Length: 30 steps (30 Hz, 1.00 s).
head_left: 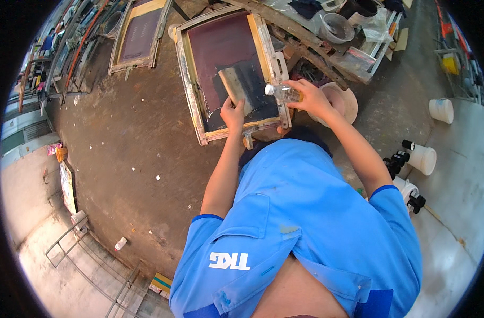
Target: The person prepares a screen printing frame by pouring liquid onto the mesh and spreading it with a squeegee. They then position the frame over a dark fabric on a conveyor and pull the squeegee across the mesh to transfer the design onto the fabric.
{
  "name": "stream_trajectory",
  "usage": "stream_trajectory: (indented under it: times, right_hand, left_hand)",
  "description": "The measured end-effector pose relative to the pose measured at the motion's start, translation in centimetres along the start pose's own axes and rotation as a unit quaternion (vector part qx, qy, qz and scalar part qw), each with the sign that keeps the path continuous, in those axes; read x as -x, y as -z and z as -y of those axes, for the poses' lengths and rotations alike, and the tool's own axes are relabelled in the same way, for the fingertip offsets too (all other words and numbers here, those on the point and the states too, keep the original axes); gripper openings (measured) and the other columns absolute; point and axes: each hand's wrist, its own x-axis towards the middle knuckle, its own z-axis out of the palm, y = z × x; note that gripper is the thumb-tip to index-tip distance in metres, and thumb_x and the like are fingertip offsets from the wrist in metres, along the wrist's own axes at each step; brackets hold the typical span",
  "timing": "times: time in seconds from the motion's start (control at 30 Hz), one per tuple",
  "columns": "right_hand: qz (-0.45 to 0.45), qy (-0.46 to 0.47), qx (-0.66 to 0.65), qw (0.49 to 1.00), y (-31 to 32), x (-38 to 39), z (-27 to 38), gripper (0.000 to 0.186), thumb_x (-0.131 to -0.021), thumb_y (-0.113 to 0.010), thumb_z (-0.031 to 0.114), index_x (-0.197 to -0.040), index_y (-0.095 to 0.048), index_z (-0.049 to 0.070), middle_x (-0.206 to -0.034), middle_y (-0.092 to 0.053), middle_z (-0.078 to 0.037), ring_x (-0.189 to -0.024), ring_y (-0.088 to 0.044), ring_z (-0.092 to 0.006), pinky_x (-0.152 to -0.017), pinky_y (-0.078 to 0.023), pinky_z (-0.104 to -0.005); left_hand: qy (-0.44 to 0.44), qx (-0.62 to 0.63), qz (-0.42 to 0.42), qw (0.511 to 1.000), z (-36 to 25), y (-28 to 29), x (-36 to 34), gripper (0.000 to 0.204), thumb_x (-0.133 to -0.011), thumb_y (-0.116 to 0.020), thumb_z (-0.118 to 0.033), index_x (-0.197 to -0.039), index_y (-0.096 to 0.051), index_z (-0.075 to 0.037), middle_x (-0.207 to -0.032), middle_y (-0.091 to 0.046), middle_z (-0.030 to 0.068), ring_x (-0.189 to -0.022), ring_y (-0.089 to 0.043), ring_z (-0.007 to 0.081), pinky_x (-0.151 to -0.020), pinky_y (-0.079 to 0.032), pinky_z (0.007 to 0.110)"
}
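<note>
In front of me a framed screen (202,50) with a maroon mesh, metal sides and yellow tape leans over the floor, a dark wet patch across its lower part. My left hand (231,112) is closed round a flat squeegee (228,81) held over that patch. My right hand (308,97) grips a small clear bottle (288,94) with a white cap, tilted nearly sideways above the screen's right side. Some yellowish stuff shows at the bottle's base, partly hidden by my fingers.
Another screen (137,37) stands at upper left, beside racks (66,50). A cluttered wooden bench (300,32) with tubs is at upper right. Behind my right hand sits a large round tub (347,106). White buckets (423,160) and black containers line the right wall; a metal rail frame is lower left.
</note>
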Motion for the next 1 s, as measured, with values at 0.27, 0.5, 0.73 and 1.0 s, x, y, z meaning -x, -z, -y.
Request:
stream_trajectory:
  times: [0.27,0.5,0.73,1.0]
  right_hand:
    - [-0.159,-0.011,-0.11,0.981,2.5,1.6,2.2,0.074,-0.077,-0.086,0.024,-0.143,-0.055,0.014,-0.129,-0.064,-0.013,-0.12,-0.06,-0.0274,-0.103,-0.046,-0.0382]
    - [-0.149,0.012,-0.135,0.979,0.6,2.8,1.5,0.074,-0.077,-0.086,0.024,-0.144,-0.055,0.013,-0.13,-0.065,-0.015,-0.12,-0.061,-0.0277,-0.103,-0.046,-0.0385]
    - [-0.113,0.029,-0.143,0.983,-0.8,2.7,2.6,0.076,-0.077,-0.086,0.025,-0.145,-0.055,0.015,-0.121,-0.066,-0.014,-0.113,-0.063,-0.0293,-0.099,-0.048,-0.039]
    - [0.002,0.031,-0.047,0.998,-1.1,1.3,2.1,0.077,-0.077,-0.083,0.033,-0.147,-0.052,0.026,-0.108,-0.063,-0.013,-0.102,-0.063,-0.035,-0.09,-0.05,-0.0411]
  left_hand:
    - [0.028,0.036,0.078,0.996,2.5,-0.8,2.1,0.025,-0.085,-0.076,-0.011,-0.106,-0.072,0.003,-0.083,-0.073,0.0033,-0.074,-0.063,0.0076,-0.066,-0.051,0.026]
    - [-0.006,-0.179,-0.033,0.983,1.7,12.2,-2.0,0.027,-0.084,-0.077,-0.015,-0.105,-0.073,0.001,-0.085,-0.075,0.0088,-0.071,-0.066,0.012,-0.067,-0.052,0.031]
    - [-0.037,-0.282,-0.089,0.955,1.6,10.0,-0.3,0.038,-0.082,-0.076,-0.023,-0.115,-0.072,-0.004,-0.091,-0.074,0.0211,-0.087,-0.074,0.0358,-0.074,-0.054,0.045]
    - [-0.004,0.039,0.03,0.999,0.1,-0.4,0.1,0.03,-0.085,-0.077,-0.012,-0.11,-0.071,0.004,-0.084,-0.074,0.0045,-0.075,-0.063,0.007,-0.066,-0.051,0.028]
